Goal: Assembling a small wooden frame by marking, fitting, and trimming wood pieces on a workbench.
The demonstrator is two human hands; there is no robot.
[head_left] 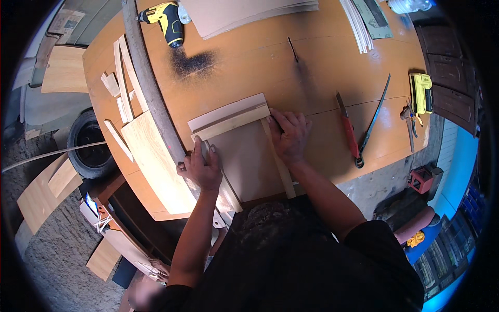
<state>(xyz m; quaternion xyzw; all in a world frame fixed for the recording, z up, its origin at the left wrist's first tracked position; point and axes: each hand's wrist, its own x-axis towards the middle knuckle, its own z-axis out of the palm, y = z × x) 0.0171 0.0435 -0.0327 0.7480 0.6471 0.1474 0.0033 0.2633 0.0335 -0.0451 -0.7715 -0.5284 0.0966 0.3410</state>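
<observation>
A wooden frame lies on the orange-brown table against my body. It has a crosspiece (231, 123) at the far side and a side strip (279, 164) on the right, with a thin panel (243, 156) between the strips. A margin of thin board (228, 110) sticks out beyond the crosspiece. At its left end rests the outstretched index finger of my left hand (201, 169), the thumb apart from it and the other fingers partly hidden. My right hand (289, 134) closes around the far right corner, where crosspiece and side strip meet.
A long dark beam (153, 78) runs along the left, beside a pale board (150, 156) and loose wood strips. Farther off are a yellow-black drill (169, 26) and stacked sheets (249, 13). To the right lie a V-shaped red-and-black tool (349, 132) and a yellow tool (421, 93).
</observation>
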